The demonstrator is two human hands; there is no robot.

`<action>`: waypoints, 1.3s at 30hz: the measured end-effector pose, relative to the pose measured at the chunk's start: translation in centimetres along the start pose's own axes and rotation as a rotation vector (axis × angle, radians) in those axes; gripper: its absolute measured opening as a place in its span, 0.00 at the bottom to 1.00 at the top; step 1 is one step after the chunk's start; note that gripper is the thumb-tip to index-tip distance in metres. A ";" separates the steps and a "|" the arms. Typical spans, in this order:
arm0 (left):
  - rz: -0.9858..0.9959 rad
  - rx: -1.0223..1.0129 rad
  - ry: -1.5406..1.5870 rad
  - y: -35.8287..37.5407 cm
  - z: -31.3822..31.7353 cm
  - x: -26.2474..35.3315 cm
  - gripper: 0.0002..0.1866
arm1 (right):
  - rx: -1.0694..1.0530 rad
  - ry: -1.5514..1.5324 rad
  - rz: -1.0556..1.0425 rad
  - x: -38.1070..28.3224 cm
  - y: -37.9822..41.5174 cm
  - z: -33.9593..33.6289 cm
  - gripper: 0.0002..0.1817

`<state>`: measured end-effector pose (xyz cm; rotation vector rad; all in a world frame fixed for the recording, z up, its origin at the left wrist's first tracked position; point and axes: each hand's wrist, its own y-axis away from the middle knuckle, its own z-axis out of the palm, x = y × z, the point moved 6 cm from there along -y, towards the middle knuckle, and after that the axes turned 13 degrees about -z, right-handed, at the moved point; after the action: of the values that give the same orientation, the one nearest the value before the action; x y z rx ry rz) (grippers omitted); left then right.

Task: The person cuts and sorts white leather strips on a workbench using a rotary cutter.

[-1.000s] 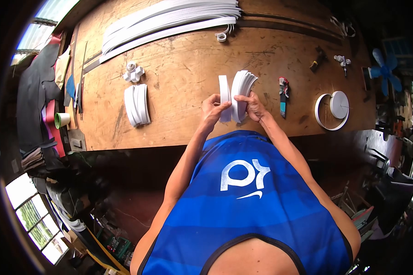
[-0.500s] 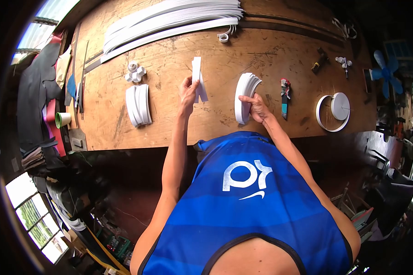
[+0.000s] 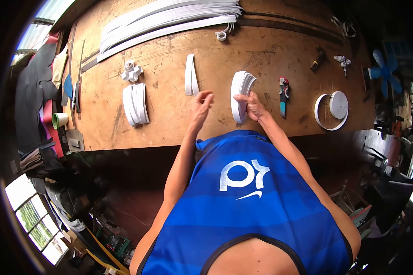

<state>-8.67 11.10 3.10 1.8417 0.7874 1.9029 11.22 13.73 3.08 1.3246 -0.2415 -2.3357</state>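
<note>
My right hand (image 3: 255,107) grips a thick bundle of white strips (image 3: 241,97), thumb across its near face and fingers behind. The bundle stands on edge, its upper ends fanned out. My left hand (image 3: 202,107) is empty, its fingers loosely bent and apart. Just beyond its fingertips, a few white strips (image 3: 191,75) lie on the wooden table (image 3: 170,114). Farther left rests a pile of short white strips (image 3: 136,104), below a cluster of small white rolls (image 3: 131,71).
Long white strips (image 3: 170,23) lie along the far side beside a small coil (image 3: 221,35). To the right are a red-and-teal cutter (image 3: 283,97), a yellow-and-black tool (image 3: 316,60), and a white roll with a loose loop (image 3: 338,105). A green-white cup (image 3: 60,120) stands left.
My left hand has let go of the few white strips, leaving them on the table, and drawn back toward me and slightly right. My right hand keeps its bundle.
</note>
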 end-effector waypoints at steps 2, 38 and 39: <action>-0.047 -0.188 0.027 1.2 3.2 -0.6 0.18 | -0.002 0.011 -0.008 0.0 -0.3 0.4 0.20; -0.029 -0.219 0.001 2.2 4.4 0.7 0.17 | -0.056 0.012 -0.012 -0.1 -0.4 1.0 0.17; -0.013 -0.197 -0.010 2.6 4.9 1.0 0.17 | -0.063 0.005 -0.014 -0.3 -0.4 1.3 0.16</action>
<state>-3.56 10.34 5.46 1.7211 0.5835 1.8878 10.12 14.10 3.88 1.3055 -0.1559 -2.3316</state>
